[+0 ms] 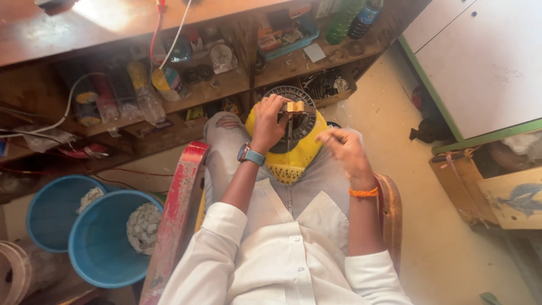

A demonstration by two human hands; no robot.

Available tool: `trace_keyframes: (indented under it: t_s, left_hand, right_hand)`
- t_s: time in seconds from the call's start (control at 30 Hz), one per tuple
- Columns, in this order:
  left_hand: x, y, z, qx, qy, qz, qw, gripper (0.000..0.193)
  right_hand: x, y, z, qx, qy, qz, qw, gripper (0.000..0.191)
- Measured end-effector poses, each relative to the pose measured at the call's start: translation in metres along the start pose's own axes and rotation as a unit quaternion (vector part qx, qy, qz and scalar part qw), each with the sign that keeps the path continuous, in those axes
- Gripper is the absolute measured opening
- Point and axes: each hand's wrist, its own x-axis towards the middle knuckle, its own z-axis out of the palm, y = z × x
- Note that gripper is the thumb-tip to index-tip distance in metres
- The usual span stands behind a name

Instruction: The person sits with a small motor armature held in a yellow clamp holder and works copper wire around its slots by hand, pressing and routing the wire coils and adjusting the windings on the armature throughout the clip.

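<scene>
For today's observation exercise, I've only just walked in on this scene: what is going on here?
A seated person in a white shirt holds a yellow appliance with a dark round grille on their lap. The left hand grips a small tan block pressed against the grille. The right hand hovers just beside the appliance, fingers loosely curled, holding nothing that can be seen. Cluttered wooden shelves stand in front, and two blue tubs sit on the floor to the left.
</scene>
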Motion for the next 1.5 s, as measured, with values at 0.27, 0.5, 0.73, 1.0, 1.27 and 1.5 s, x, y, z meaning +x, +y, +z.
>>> trace_keyframes:
  t_s: [0.27, 0.5, 0.73, 1.0, 1.27, 1.5]
  left_hand:
    - [-0.001, 0.005, 0.001, -0.027, 0.012, -0.002, 1.000, 0.033]
    - [-0.010, 0.000, 0.001, -0.083, 0.020, -0.036, 0.996, 0.028]
    - [-0.021, -0.019, -0.007, -0.185, -0.040, -0.013, 0.982, 0.033]
    - [-0.035, -0.030, 0.011, -0.189, -0.097, -0.023, 0.977, 0.029]
    - [-0.024, -0.041, -0.003, -0.204, -0.121, -0.042, 0.970, 0.033]
    - [-0.025, -0.039, -0.012, -0.297, -0.263, -0.016, 0.918, 0.032]
  right_hand:
    - [0.056, -0.060, 0.007, -0.001, 0.036, -0.066, 0.997, 0.019]
    - [0.087, -0.072, 0.033, -0.158, -0.020, -0.120, 0.980, 0.021]
    - [0.090, -0.068, 0.041, -0.250, -0.154, -0.188, 0.937, 0.024]
    - [0.121, -0.043, 0.014, -0.210, -0.061, -0.203, 0.954, 0.015]
    - [0.149, -0.017, 0.028, -0.202, -0.109, -0.270, 0.935, 0.021]
    - [0.152, 0.007, 0.031, -0.234, -0.135, -0.273, 0.923, 0.029]
